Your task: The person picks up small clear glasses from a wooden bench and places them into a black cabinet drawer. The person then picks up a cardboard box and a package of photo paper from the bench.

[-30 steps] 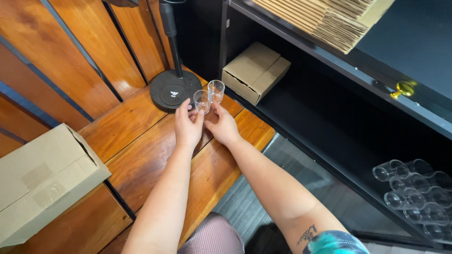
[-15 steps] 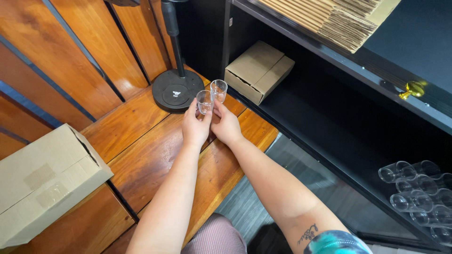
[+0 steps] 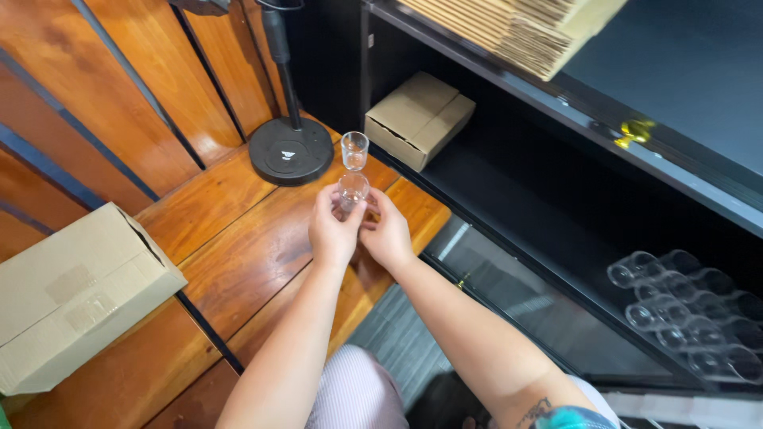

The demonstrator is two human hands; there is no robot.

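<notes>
Above the wooden floor (image 3: 238, 238): left hand (image 3: 334, 232) and right hand (image 3: 387, 236) meet, fingers closed together on one small clear glass (image 3: 352, 191).
Second glass (image 3: 354, 150): just beyond, upright; whether a hand holds it, cannot tell.
Nearby: round black stand base (image 3: 291, 150), cardboard box (image 3: 419, 118) on the shelf.

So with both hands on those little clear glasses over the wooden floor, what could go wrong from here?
1. The upper glass seems stacked on the lower glass, held only by the fingertips of the left hand and right hand; it might tip off.
2. Below lies a hard wooden floor, so a dropped glass could crack.
3. The round stand base sits close, easy to knock.
</notes>
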